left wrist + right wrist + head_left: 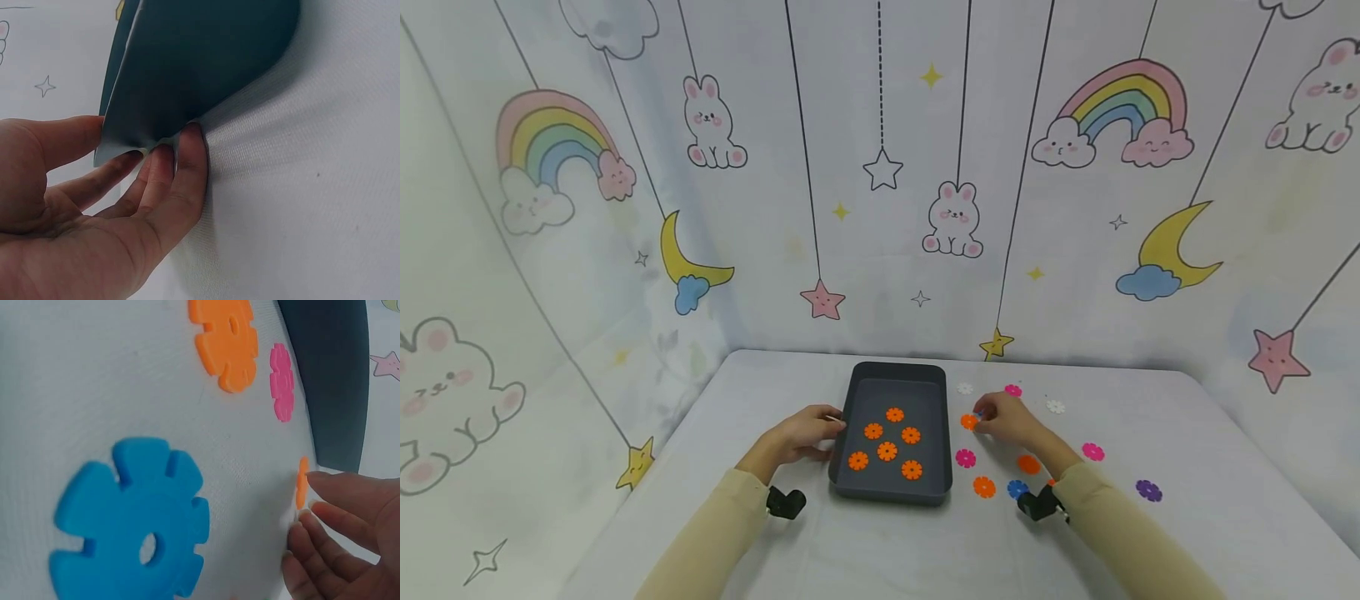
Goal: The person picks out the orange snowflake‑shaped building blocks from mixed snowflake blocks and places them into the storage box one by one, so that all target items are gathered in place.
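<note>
My left hand (808, 432) holds the dark grey tray (943, 400) by its left side. In the left wrist view, the thumb rests at the tray's rim and the fingers sit against its outer wall and lower edge. Several orange notched flower-shaped discs (887, 451) lie inside the tray. To its right, my right hand (1006, 418) reaches down to an orange disc (969, 422) on the table, thumb and fingertips right at its edge (302, 481). A gap shows between thumb and index finger. A bit of blue (978, 414) peeks out by the fingers, mostly hidden.
Loose flower discs lie right of the tray: pink (966, 458), orange (984, 487), blue (1017, 489), purple (1148, 490) and white (1056, 407). Another white disc (965, 388) lies near the tray's far right corner. Patterned cloth (880, 250) hangs behind the white table (790, 550).
</note>
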A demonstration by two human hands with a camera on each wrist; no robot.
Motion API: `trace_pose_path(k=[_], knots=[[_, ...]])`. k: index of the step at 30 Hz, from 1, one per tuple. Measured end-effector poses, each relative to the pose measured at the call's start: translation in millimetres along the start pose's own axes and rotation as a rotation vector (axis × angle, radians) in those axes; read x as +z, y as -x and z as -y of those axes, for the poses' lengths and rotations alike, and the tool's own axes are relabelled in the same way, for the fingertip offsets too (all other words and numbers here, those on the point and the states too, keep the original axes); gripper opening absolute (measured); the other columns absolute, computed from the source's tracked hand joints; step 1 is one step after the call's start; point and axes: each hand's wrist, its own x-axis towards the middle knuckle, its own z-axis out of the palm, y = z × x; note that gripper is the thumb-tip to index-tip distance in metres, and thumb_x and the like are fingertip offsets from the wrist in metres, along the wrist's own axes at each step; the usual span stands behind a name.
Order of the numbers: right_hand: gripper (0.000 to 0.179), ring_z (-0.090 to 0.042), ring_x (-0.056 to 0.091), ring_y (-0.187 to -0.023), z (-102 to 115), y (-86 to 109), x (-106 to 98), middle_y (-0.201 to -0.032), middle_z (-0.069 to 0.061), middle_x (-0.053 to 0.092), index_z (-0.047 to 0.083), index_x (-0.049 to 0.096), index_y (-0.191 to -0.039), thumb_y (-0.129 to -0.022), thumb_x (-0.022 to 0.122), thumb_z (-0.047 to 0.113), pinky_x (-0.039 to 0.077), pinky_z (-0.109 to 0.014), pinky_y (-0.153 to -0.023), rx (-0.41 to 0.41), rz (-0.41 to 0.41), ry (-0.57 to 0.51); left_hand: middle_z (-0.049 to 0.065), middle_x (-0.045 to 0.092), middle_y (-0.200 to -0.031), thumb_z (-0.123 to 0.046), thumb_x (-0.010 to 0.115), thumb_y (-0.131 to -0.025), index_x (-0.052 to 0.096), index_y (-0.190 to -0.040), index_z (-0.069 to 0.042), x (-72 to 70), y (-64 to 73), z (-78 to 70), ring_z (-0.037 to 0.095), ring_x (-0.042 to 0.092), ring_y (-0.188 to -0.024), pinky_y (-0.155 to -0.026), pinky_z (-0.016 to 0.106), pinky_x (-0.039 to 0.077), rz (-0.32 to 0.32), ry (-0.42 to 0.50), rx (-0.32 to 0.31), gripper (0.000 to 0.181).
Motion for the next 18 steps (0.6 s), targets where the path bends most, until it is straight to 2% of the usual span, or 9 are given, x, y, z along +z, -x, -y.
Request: trace_pose_path(k=[9, 18], knots=[[0.025, -0.023, 0.058, -0.083, 2.6, -3.0, 4.0, -0.093, -0.008, 0.065, 0.001, 0.070, -0.111, -0.089, 0.078, 0.011, 0.057, -0.035, -0.076, 0.041, 0.001, 0.010, 0.022, 0.056, -0.138, -0.014, 0.060, -0.104, 0.049, -0.144, 0.004, 0.9, 0.4, -0.7, 0.036, 0.057, -0.125, -0.089, 0.048, 0.059, -0.012, -0.013, -0.004, 0.045], [0.025, -0.022, 0.057, -0.082, 4.5, -4.0, 4.3, -0.093, -0.008, 0.064, -0.001, 0.069, -0.110, -0.089, 0.078, 0.010, 0.056, -0.035, -0.075, 0.047, 0.002, -0.002, 0.022, 0.056, -0.138, -0.014, 0.060, -0.104, 0.049, -0.144, 0.004, 1.0, 0.5, -1.4, 0.036, 0.057, -0.126, -0.090, 0.048, 0.059, -0.016, -0.018, -0.008, 0.045]])
